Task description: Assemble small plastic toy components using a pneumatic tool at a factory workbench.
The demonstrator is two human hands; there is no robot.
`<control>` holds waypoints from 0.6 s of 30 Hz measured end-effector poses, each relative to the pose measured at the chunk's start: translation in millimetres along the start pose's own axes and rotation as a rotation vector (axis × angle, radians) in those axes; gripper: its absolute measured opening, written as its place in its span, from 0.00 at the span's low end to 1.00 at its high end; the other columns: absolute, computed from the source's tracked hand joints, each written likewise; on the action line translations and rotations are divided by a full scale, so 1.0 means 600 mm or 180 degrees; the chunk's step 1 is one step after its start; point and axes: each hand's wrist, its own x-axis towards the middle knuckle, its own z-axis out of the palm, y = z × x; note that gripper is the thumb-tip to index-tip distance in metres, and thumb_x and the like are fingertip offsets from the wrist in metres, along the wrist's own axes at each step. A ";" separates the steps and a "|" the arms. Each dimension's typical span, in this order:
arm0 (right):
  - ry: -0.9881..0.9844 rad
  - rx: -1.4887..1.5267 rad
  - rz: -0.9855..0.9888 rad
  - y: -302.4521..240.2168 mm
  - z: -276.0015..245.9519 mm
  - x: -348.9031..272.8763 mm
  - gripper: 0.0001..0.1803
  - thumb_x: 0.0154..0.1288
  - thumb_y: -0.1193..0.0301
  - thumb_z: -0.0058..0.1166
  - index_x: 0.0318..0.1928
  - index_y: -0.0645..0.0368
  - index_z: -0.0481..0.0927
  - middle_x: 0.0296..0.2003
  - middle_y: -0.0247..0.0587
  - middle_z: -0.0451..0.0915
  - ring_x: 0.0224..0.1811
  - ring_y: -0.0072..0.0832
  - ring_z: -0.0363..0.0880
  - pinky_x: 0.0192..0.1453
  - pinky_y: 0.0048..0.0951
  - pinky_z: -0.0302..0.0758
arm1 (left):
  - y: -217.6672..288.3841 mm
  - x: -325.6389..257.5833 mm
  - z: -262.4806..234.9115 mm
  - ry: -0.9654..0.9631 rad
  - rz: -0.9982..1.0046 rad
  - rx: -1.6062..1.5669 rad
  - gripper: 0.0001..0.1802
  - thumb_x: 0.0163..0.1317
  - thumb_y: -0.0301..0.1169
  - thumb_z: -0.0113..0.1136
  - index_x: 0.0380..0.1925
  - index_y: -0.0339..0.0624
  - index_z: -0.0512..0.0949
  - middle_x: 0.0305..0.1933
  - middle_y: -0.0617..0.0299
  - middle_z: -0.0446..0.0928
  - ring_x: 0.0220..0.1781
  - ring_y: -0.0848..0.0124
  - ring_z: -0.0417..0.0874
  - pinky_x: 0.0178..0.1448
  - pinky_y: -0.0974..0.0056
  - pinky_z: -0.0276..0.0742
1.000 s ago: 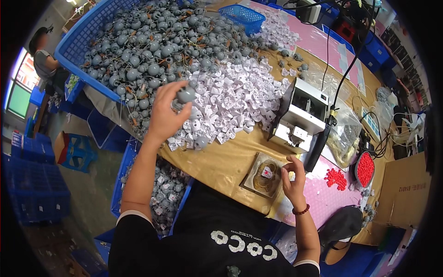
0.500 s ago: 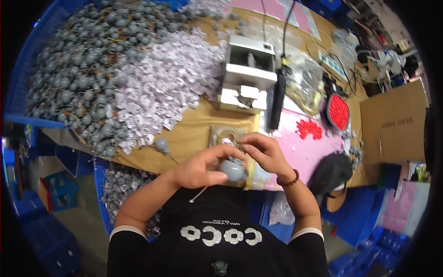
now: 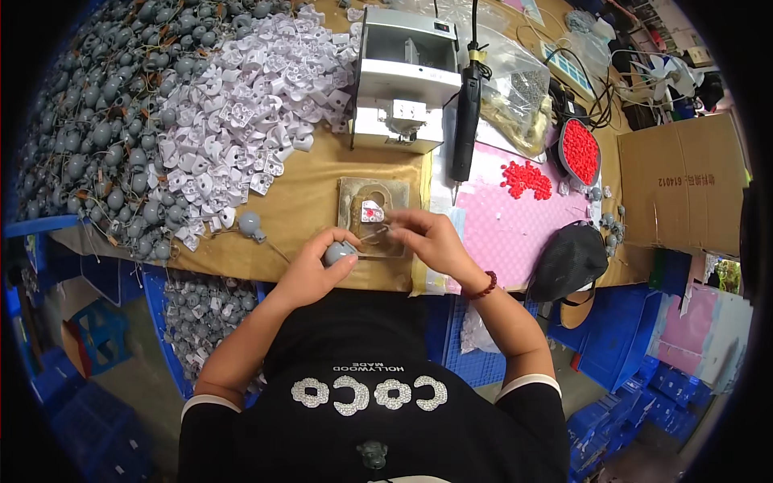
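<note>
Since the frame half a second earlier, both hands are seen shifted forward from the bench edge, with the grey ball now carried over the wooden fixture plate.

Left hand: closed around one grey ball part, held at the near edge of the plate. A thin wire lead is seen running from the ball toward the other hand.

Right hand: fingers pinched together on the wire end, just beside a small white-and-red piece seated in the plate.

Loose grey ball: laid on the bench left of the plate, apart from the hands.

Stock, far left: a large heap of grey ball parts; next to it a heap of white moulded pieces. Both heaps are large, so most of the work is judged to remain; one unit is in hand and no finished pile can be identified.

Also listed: grey-white machine behind the plate; black electric screwdriver laid to its right; red caps scattered on a pink mat; black cap at the bench edge.
</note>
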 end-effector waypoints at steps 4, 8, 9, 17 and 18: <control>0.0402 -0.1501 -0.1320 0.012 0.009 0.028 0.11 0.64 0.77 0.61 0.48 0.59 0.85 0.36 0.42 0.85 0.34 0.35 0.84 0.38 0.32 0.81 | 0.001 0.004 0.014 0.0639 0.0892 0.1353 0.13 0.60 0.26 0.65 0.46 0.39 0.78 0.49 0.55 0.76 0.49 0.60 0.78 0.55 0.60 0.74; 0.0541 -0.2603 -0.1984 0.008 0.019 0.049 0.15 0.55 0.78 0.61 0.45 0.56 0.85 0.39 0.39 0.82 0.40 0.37 0.81 0.39 0.35 0.81 | -0.005 0.003 0.021 0.0724 0.1177 0.2092 0.15 0.57 0.27 0.66 0.45 0.39 0.78 0.49 0.53 0.75 0.53 0.52 0.75 0.58 0.52 0.74; 0.0508 -0.2746 -0.2014 0.014 0.022 0.053 0.15 0.54 0.76 0.60 0.44 0.56 0.84 0.40 0.38 0.81 0.42 0.37 0.79 0.39 0.35 0.81 | -0.006 0.004 0.025 0.0706 0.1197 0.2156 0.16 0.56 0.26 0.67 0.45 0.39 0.78 0.49 0.54 0.75 0.54 0.52 0.74 0.59 0.52 0.73; -0.0086 -0.3697 -0.1857 -0.004 0.036 0.033 0.18 0.55 0.73 0.58 0.48 0.63 0.81 0.43 0.42 0.75 0.46 0.36 0.75 0.41 0.35 0.79 | -0.008 0.004 0.036 0.0463 0.1134 0.2310 0.19 0.54 0.24 0.67 0.47 0.40 0.77 0.53 0.52 0.74 0.57 0.50 0.74 0.61 0.51 0.72; -0.0081 -0.3855 -0.1879 0.000 0.043 0.026 0.20 0.55 0.73 0.57 0.50 0.64 0.81 0.45 0.43 0.75 0.47 0.36 0.75 0.42 0.36 0.79 | -0.007 0.005 0.035 0.0464 0.1105 0.2361 0.20 0.54 0.24 0.67 0.49 0.41 0.77 0.54 0.52 0.74 0.58 0.50 0.74 0.62 0.50 0.72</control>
